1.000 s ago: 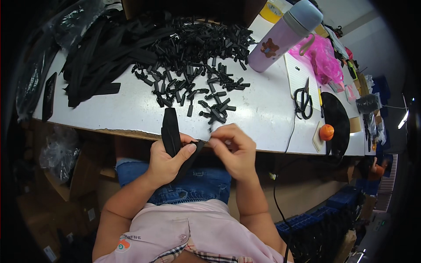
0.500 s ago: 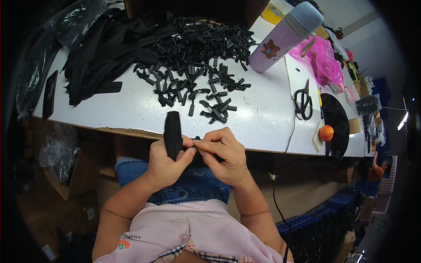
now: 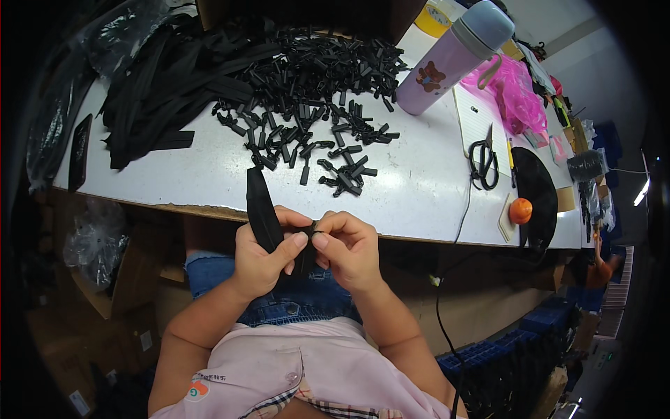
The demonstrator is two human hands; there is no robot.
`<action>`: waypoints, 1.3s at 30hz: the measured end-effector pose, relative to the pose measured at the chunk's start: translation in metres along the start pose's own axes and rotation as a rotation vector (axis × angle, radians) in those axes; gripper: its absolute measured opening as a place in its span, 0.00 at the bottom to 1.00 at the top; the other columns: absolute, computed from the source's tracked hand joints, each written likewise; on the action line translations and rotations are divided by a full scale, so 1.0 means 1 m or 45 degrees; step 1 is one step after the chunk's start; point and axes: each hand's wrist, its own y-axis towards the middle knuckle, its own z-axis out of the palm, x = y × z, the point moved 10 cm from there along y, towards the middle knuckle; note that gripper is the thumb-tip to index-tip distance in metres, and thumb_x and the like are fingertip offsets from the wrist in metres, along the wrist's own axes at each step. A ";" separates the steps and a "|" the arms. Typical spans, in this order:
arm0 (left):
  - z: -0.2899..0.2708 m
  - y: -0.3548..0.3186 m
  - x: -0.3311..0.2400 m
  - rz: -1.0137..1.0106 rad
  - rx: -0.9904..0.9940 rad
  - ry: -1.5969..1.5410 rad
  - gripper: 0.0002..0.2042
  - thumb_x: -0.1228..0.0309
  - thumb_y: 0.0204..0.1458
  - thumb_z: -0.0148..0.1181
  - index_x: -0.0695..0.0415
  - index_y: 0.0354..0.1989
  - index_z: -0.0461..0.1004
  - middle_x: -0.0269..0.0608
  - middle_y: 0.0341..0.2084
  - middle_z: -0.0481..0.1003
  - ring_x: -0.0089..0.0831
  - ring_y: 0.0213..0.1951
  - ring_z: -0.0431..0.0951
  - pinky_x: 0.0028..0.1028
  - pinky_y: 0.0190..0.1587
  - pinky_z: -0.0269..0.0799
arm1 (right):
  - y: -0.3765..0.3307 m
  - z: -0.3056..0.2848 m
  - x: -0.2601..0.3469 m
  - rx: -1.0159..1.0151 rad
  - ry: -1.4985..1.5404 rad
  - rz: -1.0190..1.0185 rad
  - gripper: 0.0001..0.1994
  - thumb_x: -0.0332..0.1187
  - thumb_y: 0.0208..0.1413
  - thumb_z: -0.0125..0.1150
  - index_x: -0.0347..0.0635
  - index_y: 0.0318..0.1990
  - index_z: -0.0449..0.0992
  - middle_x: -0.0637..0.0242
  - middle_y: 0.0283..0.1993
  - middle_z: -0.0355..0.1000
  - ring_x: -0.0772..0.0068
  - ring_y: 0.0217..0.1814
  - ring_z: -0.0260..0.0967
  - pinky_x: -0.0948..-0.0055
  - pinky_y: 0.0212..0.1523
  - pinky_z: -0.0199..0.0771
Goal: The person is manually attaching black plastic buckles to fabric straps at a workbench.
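Note:
My left hand (image 3: pixel 264 260) is closed on a black zipper strip (image 3: pixel 261 207), one part of which stands up past the thumb while another hangs between my hands. My right hand (image 3: pixel 354 253) pinches at the strip's end, fingertips almost meeting the left ones. A tiny dark part, perhaps a zipper slider, sits between the fingertips, mostly covered. Both hands are over my lap, just off the table's near edge. Beyond them on the white table (image 3: pixel 209 178) lies a big heap of black zipper sliders with pulls (image 3: pixel 328 70), several scattered toward me.
Black zipper strips (image 3: pixel 164 91) are piled at the left beside a phone (image 3: pixel 80 152). A lilac bottle (image 3: pixel 447 66) stands behind the heap's right side. Farther right are scissors (image 3: pixel 483 159), a notepad (image 3: pixel 469 115), an orange fruit (image 3: pixel 520 211) and a pink bag (image 3: pixel 509 94).
The strip's upright part has tipped left. My right hand has shifted slightly left and down, its fingers now closer around the strip's end.

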 end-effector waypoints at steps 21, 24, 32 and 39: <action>0.001 -0.001 -0.005 0.082 -0.006 0.186 0.07 0.78 0.45 0.51 0.65 0.33 0.69 0.36 0.27 0.70 0.16 0.27 0.69 0.16 0.32 0.66 | -0.022 0.022 0.048 -0.208 -1.001 -0.893 0.05 0.20 0.41 0.55 0.36 0.28 0.68 0.66 0.23 0.63 0.84 0.15 0.52 0.85 0.15 0.53; -0.002 -0.002 -0.008 0.062 -0.019 0.220 0.07 0.78 0.45 0.51 0.65 0.33 0.68 0.35 0.27 0.70 0.16 0.27 0.69 0.16 0.31 0.66 | -0.009 0.013 0.027 -0.055 -0.827 -0.560 0.03 0.22 0.44 0.54 0.35 0.28 0.67 0.67 0.22 0.62 0.86 0.16 0.52 0.86 0.16 0.52; 0.002 -0.001 -0.013 0.154 0.128 0.272 0.08 0.76 0.46 0.52 0.65 0.35 0.67 0.38 0.27 0.65 0.13 0.14 0.62 0.11 0.14 0.56 | -0.005 0.012 0.004 0.115 -0.360 -0.120 0.04 0.25 0.50 0.48 0.33 0.31 0.67 0.71 0.26 0.61 0.87 0.25 0.54 0.87 0.26 0.54; 0.002 -0.002 -0.009 -0.045 0.168 0.146 0.07 0.74 0.46 0.52 0.64 0.32 0.69 0.36 0.25 0.67 0.17 0.20 0.64 0.15 0.22 0.59 | -0.018 0.028 0.041 0.087 -0.956 -0.812 0.05 0.23 0.44 0.54 0.35 0.30 0.67 0.68 0.24 0.62 0.84 0.20 0.54 0.85 0.20 0.55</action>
